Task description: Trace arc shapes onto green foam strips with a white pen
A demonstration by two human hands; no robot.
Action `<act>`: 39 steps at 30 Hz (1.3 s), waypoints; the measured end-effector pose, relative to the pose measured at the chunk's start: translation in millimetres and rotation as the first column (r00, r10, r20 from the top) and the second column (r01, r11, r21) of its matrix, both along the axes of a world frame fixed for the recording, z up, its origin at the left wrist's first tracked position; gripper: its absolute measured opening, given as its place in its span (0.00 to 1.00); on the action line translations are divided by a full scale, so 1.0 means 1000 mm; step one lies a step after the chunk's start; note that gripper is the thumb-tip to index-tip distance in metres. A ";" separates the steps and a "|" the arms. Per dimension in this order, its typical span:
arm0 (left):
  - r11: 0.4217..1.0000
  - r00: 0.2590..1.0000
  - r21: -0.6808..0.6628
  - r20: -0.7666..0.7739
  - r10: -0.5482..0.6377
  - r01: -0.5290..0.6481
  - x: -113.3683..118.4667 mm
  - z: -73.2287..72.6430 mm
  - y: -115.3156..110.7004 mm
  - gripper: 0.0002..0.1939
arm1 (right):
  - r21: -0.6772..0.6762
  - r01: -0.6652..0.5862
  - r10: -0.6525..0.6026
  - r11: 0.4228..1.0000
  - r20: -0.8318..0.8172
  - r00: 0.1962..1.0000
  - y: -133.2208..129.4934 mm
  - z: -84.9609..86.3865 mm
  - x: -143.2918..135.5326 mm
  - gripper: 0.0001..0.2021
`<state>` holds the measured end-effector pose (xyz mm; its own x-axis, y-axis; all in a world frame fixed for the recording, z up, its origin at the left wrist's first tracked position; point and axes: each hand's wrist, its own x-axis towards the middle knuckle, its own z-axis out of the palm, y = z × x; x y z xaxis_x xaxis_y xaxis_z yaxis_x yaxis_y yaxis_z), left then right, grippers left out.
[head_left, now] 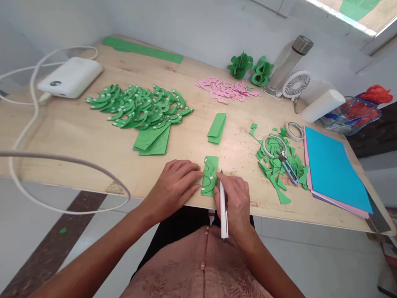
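On the wooden table's near edge lies a folded green paper strip (211,165), marked with curved lines and bearing small white pieces. My left hand (178,182) rests at its left side, fingers stretched out with the tips at the paper's edge. My right hand (237,198) is closed around a white pen (222,213), its tip just past the strip's right edge. Farther back lies another folded green strip (216,127). To the left, a heap of curved green paper cutouts (139,105) partly covers marked green sheets (153,140).
Green scraps (276,165) lie at right under a small blue-handled cutting tool (289,167) and a tape roll (274,147). Beside them are coloured sheets (336,165). Pink cutouts (226,89), a bottle (290,62) and a fan (296,84) stand behind. A white cable (35,111) loops at left.
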<state>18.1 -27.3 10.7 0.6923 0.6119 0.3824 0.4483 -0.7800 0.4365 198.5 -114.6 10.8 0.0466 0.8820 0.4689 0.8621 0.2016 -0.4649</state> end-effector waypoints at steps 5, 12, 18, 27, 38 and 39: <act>0.996 0.999 0.080 -0.009 -0.042 0.043 0.008 -0.001 0.013 0.11 | -0.027 -0.018 0.019 0.999 0.022 1.000 0.001 0.000 0.001 0.14; 0.993 0.998 0.104 -0.029 -0.052 0.055 0.014 -0.006 0.025 0.13 | -0.084 -0.028 0.036 0.996 0.097 0.995 0.008 0.002 0.000 0.14; 0.993 0.998 0.102 -0.015 -0.053 0.054 0.016 -0.007 0.029 0.11 | -0.087 -0.065 0.075 0.994 0.115 0.991 0.013 0.002 0.002 0.16; 0.992 0.992 0.034 0.004 -0.123 0.123 0.022 -0.005 0.046 0.10 | -0.064 -0.110 0.120 0.992 0.201 0.972 0.029 -0.001 0.007 0.19; 0.998 1.000 0.051 0.002 0.025 -0.025 0.026 0.003 0.068 0.16 | -0.012 -0.175 0.175 0.985 0.135 0.975 0.017 0.003 0.019 0.25; 0.998 0.999 0.057 -0.018 0.031 -0.030 0.030 0.003 0.073 0.18 | -0.030 -0.189 0.192 0.981 0.159 0.968 0.016 0.003 0.019 0.25</act>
